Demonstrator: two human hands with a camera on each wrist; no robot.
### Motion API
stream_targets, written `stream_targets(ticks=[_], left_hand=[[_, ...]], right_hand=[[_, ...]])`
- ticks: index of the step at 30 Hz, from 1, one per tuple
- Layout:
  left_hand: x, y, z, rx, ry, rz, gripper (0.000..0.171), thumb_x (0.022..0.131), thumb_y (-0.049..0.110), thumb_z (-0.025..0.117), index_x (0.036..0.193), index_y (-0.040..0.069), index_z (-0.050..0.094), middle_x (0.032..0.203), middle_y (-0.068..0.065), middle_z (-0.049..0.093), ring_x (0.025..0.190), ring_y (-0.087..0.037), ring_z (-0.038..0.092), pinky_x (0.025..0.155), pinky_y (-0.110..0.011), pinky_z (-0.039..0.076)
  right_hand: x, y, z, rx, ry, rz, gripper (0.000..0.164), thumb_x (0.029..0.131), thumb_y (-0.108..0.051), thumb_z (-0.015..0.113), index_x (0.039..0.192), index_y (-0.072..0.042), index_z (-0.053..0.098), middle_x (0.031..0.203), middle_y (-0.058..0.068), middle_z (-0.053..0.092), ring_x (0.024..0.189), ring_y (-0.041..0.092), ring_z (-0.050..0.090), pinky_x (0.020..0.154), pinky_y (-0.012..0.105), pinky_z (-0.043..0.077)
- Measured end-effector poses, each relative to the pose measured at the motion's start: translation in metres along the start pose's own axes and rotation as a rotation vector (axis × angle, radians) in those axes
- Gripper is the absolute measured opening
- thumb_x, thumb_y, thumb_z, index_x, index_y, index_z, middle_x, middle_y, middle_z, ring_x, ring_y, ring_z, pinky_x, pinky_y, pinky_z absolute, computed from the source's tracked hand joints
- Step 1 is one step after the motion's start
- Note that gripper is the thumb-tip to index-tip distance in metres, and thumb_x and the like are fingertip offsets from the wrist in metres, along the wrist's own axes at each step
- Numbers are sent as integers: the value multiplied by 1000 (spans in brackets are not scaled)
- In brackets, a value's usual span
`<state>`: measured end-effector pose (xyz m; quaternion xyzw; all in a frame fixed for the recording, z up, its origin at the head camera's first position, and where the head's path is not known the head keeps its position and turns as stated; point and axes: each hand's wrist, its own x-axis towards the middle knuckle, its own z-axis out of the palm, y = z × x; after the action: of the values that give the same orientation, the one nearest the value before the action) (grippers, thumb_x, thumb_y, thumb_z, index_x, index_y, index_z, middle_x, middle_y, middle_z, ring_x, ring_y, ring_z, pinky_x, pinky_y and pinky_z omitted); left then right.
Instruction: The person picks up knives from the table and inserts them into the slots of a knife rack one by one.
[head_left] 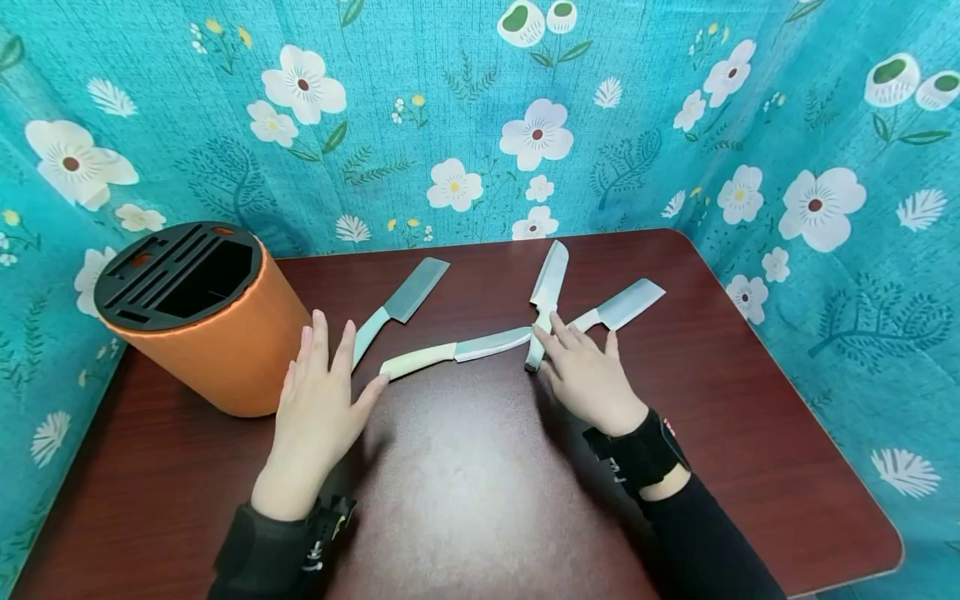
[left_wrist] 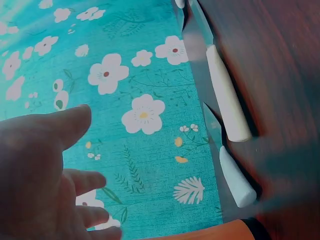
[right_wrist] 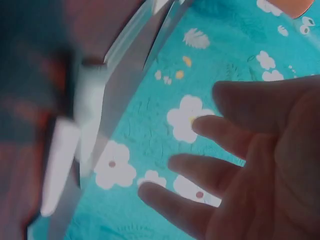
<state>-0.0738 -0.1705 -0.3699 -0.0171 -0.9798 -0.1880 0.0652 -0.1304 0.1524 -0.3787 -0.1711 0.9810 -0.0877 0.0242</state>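
My left hand (head_left: 315,417), fingers straight and spread, is raised above the table between a knife holder and the nearest handles. Beyond its fingers lies a cleaver (head_left: 416,290) with a pale green handle. Right of the thumb is a slim knife (head_left: 418,360), its cream-green handle end overlapped by the thumb tip in the head view. My right hand (head_left: 592,379) is over the other handles with relaxed, parted fingers and an empty palm in the right wrist view. Below it lie a broad-bladed knife (head_left: 552,275) pointing away and a second cleaver (head_left: 632,303), its handle partly hidden by the fingers.
The orange knife holder (head_left: 255,367) stands at the left of the dark red-brown table (head_left: 465,500), its black slotted top (head_left: 180,275) facing up. A blue flowered curtain (head_left: 450,108) hangs behind the table and along its sides.
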Motion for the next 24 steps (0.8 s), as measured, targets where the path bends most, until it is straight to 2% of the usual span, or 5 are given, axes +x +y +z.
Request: stream_targets(ticks=[5,9,13,18,24], left_hand=[[-9,-2,-5,27,-26,49,55,98,23,60,148,2,48,157,-26,40,136,-48,48,110,-66,38],[-18,-8,-9,-3,-96,101,45,96,9,53,140,4,58,139,-19,62,125,-42,60,105,-61,43],[-26,-17,-9,-36,-158,119,42,98,12,56,139,7,60,137,-16,64,126,-39,61,103,-60,46],[-34,-25,-6,-28,-162,81,42,99,19,61,139,7,60,137,-17,65,124,-39,62,100,-59,49],[-40,-40,-4,-40,-210,54,35,99,20,62,131,5,64,127,-16,69,113,-35,68,92,-56,53]], right_hand=[[11,21,-4,-24,110,-52,51,98,-18,63,147,-9,52,142,13,62,121,33,66,100,58,50],[26,42,2,15,123,-85,46,93,-8,66,139,-6,60,133,14,68,113,32,69,81,46,59],[43,62,11,39,37,-114,40,91,-1,65,131,-4,65,128,15,69,109,28,68,77,40,57],[61,81,20,-6,-54,-193,38,89,6,63,124,-5,68,122,14,68,100,24,67,75,35,55],[73,91,32,-162,-21,-321,36,87,6,66,119,-10,72,111,9,70,96,24,67,74,36,58]])
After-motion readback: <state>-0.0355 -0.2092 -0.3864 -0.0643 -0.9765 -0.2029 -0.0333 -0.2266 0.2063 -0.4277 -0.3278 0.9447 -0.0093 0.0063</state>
